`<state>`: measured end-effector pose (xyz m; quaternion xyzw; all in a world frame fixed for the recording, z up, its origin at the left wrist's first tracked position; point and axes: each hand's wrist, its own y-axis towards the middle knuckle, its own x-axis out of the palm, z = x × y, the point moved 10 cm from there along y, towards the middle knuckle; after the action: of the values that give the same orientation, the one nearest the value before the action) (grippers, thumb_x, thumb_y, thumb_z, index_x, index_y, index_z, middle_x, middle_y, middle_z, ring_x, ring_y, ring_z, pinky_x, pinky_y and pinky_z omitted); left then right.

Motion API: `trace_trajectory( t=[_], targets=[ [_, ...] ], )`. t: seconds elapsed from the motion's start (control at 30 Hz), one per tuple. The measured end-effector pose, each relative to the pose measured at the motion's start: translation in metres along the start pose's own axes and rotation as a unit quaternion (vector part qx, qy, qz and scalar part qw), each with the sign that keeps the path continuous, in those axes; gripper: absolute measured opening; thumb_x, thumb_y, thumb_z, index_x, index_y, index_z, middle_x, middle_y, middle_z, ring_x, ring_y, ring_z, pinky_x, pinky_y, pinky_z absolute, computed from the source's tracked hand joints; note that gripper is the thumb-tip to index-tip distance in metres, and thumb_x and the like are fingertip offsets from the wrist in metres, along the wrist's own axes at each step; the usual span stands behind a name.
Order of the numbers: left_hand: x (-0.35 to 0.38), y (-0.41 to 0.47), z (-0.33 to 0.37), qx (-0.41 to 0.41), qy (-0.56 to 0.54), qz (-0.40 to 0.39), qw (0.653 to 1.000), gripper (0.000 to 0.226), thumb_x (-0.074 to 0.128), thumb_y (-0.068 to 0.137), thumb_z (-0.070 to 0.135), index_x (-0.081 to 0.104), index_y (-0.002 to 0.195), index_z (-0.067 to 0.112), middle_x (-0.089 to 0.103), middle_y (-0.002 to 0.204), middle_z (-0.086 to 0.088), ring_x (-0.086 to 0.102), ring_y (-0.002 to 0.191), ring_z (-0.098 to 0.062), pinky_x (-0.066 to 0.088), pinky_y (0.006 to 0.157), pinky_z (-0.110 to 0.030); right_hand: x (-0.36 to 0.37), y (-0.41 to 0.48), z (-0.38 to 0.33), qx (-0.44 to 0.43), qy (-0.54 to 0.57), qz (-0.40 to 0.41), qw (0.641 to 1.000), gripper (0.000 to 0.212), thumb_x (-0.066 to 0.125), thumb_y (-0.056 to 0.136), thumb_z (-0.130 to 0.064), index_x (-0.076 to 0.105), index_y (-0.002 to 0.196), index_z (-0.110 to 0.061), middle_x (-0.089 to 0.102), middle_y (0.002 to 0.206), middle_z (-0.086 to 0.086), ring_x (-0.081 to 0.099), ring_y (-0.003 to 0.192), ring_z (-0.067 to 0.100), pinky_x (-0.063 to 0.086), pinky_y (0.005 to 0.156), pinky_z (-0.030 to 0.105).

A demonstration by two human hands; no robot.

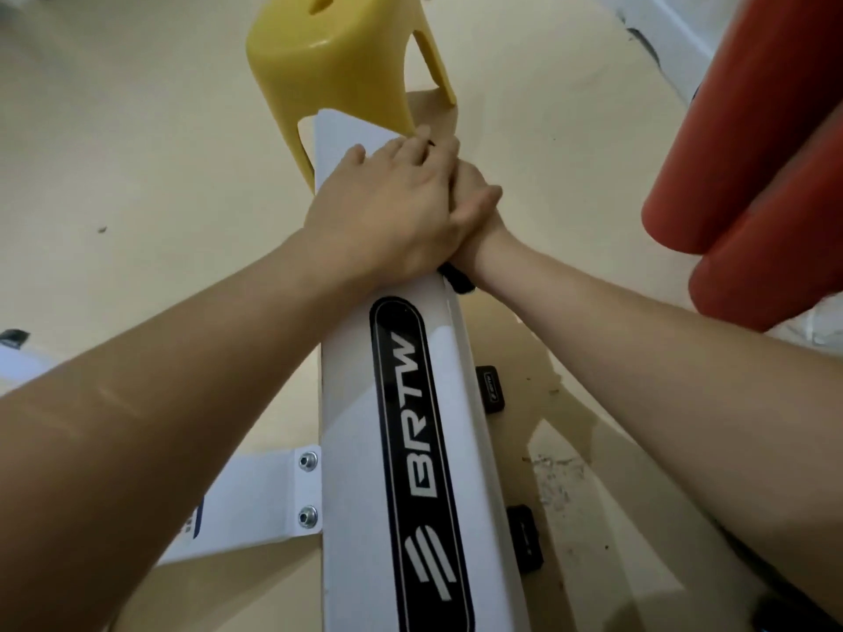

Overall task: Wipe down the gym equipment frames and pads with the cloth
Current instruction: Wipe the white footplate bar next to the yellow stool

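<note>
**Both hands at the far end of the white beam, cloth barely showing**

Left hand (392,207) lies flat on the top face of the frame beam (356,449), near its far end. Its fingers are straight and press down, and I see nothing in it. Right hand (476,198) sits against the beam's right edge, tucked half under the left. Its fingers are hidden, so I cannot tell whether it grips anything. A dark bit of cloth (457,278) peeks out below the right wrist at that same edge. That is my reading of it, as too little shows to be sure.

Handling, as I judge it:
- **Beam:** painted metal, rigid and heavy, bolted to a side bracket (255,494). It should not shift, so I can lean on it.
- **Top face:** the glossy paint and the black label (419,449) look slick, so a flat palm would slide easily.
- **Cloth:** likely light and limp, apt to bunch or slip off the narrow edge. Best kept folded under the palm, with the thumb hooked over one corner.

Yellow stool (328,61) stands just past the beam's far end. Red pads (748,175) sit off to the right, apart from the beam.
</note>
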<state>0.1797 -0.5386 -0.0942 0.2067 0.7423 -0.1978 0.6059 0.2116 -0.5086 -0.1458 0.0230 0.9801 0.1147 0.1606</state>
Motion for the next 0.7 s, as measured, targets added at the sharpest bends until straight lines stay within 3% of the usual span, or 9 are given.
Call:
trace_trajectory(
  t=[0.07,0.13,0.2,0.27,0.33,0.4,0.5,0.57,0.7],
  targets=[
    [0.005,0.003,0.001,0.035,0.034,-0.015,0.999,0.061,0.017,0.095,0.057,0.038,0.14,0.021,0.047,0.14,-0.006,0.044,0.128,-0.025,0.027,0.103,-0.048,-0.004,-0.008,0.033,0.11,0.016,0.039,0.993,0.019,0.04,0.1,-0.02,0.053,0.093,-0.009,0.049,0.068,0.001,0.055,0.062,0.011,0.047,0.056,0.021],
    [0.015,0.014,0.002,0.064,0.099,-0.047,0.992,0.052,0.023,0.096,0.049,0.048,0.132,0.021,0.05,0.137,-0.005,0.041,0.13,-0.022,0.028,0.102,-0.045,0.002,-0.008,0.052,0.126,-0.013,0.043,0.991,0.018,0.045,0.096,-0.018,0.051,0.08,-0.024,0.05,0.071,-0.007,0.052,0.066,0.005,0.044,0.058,0.012],
    [0.03,0.026,-0.001,0.065,0.172,-0.086,0.979,0.045,0.034,0.094,0.043,0.054,0.129,0.023,0.041,0.146,-0.007,0.027,0.139,-0.022,0.022,0.108,-0.046,0.013,-0.006,0.061,0.088,-0.046,0.024,0.995,0.025,0.045,0.09,-0.015,0.044,0.09,-0.04,0.05,0.09,-0.016,0.048,0.079,-0.005,0.039,0.073,0.003],
    [0.04,0.035,-0.004,0.058,0.196,-0.121,0.972,0.05,0.038,0.091,0.044,0.05,0.136,0.024,0.026,0.156,-0.009,0.013,0.146,-0.022,0.013,0.115,-0.048,0.039,-0.019,0.09,0.081,-0.016,-0.02,0.996,0.03,0.042,0.088,-0.015,0.051,0.115,-0.024,0.055,0.117,-0.001,0.052,0.103,0.002,0.036,0.094,0.01],
    [0.043,0.036,-0.004,0.065,0.192,-0.133,0.97,0.055,0.037,0.089,0.046,0.047,0.138,0.023,0.02,0.159,-0.011,0.008,0.148,-0.023,0.009,0.117,-0.051,0.058,-0.044,0.132,0.145,-0.045,-0.058,0.987,0.043,0.042,0.095,-0.016,0.039,0.137,-0.007,0.047,0.138,0.011,0.048,0.125,0.026,0.035,0.103,0.029],
    [0.04,0.036,-0.004,0.07,0.184,-0.123,0.973,0.056,0.037,0.086,0.044,0.051,0.136,0.023,0.022,0.158,-0.012,0.01,0.147,-0.024,0.009,0.117,-0.051,0.067,-0.073,0.162,0.173,-0.034,-0.069,0.982,0.034,0.05,0.095,-0.019,0.043,0.127,-0.01,0.056,0.123,0.011,0.054,0.113,0.029,0.044,0.091,0.039],
    [0.039,0.037,-0.004,0.062,0.185,-0.121,0.973,0.055,0.038,0.084,0.042,0.055,0.132,0.023,0.026,0.156,-0.012,0.012,0.147,-0.024,0.01,0.117,-0.05,0.06,-0.07,0.17,0.172,-0.033,-0.047,0.983,0.03,0.06,0.09,-0.023,0.051,0.117,-0.013,0.063,0.108,0.005,0.059,0.098,0.025,0.039,0.074,0.027],
    [0.041,0.038,-0.004,0.06,0.195,-0.122,0.971,0.052,0.04,0.084,0.042,0.057,0.13,0.024,0.027,0.155,-0.011,0.013,0.146,-0.024,0.011,0.117,-0.049,0.06,-0.038,0.156,0.146,-0.021,-0.044,0.988,0.046,0.061,0.084,-0.034,0.052,0.123,-0.012,0.064,0.115,0.008,0.059,0.104,0.026,0.041,0.08,0.026],
    [0.043,0.039,-0.004,0.066,0.208,-0.115,0.969,0.051,0.045,0.084,0.045,0.057,0.13,0.027,0.03,0.154,-0.008,0.015,0.145,-0.022,0.013,0.115,-0.047,0.067,0.009,0.147,0.136,0.009,-0.028,0.99,0.099,0.029,0.064,-0.065,0.043,0.134,0.005,0.053,0.127,0.026,0.048,0.122,0.026,0.035,0.106,0.034]
  ],
)
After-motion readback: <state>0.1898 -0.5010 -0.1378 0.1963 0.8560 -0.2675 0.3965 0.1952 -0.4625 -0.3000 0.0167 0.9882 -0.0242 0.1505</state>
